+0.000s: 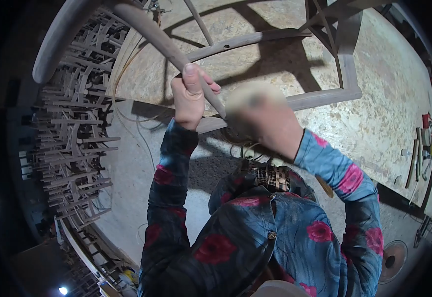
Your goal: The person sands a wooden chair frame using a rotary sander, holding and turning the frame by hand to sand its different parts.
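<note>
My left hand (190, 96) is closed around a slanting wooden bar (159, 42), its thumb lying along the top. The bar belongs to a brown wooden frame that looks like a chair frame, resting on the worktable (384, 123). A curved rail (248, 40) and a lower rail (325, 98) of that frame extend to the right. Close to the bar's lower end is my right hand (275, 123). A blur covers its fingers, so I cannot make out whether it holds anything.
Stacked wooden frames (77, 143) line the left side. A thin cable (119, 74) runs down the table's left edge. Several stick-like tools (415, 158) and a red object (426, 121) lie at the right edge. A round fan (393, 261) stands at the lower right.
</note>
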Tool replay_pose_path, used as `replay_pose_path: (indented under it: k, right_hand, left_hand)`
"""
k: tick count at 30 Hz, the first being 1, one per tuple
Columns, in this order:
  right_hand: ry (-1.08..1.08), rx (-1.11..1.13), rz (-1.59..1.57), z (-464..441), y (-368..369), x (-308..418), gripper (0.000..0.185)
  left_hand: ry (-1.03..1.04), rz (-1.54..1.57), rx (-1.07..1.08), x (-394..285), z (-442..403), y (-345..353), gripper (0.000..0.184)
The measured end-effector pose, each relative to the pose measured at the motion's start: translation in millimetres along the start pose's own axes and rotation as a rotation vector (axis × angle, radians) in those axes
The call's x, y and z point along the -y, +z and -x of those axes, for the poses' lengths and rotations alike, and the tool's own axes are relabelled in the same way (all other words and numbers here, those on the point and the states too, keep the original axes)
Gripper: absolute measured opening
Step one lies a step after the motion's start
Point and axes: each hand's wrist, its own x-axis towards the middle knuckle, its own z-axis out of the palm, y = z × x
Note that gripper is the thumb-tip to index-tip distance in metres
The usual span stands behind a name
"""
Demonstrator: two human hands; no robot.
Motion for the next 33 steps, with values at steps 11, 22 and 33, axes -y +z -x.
replay_pose_path:
  k: [11,22,33]
  right_hand:
    - [-0.06,0.271,0.124,-102.6,6.4,-23.0,0.05]
    - [-0.033,0.339,0.095,-86.8,1.5,-24.8,0.05]
    - [-0.008,0.404,0.052,-119.2,19.6,-27.6,0.05]
  left_hand:
    - [-0.018,-0.059,0.001,1.7,5.6,4.5,0.077]
    - [-0.021,-0.038,0.027,4.1,10.3,4.3,0.076]
    - [0.014,-0.043,0.018,7.5,9.0,3.4,0.074]
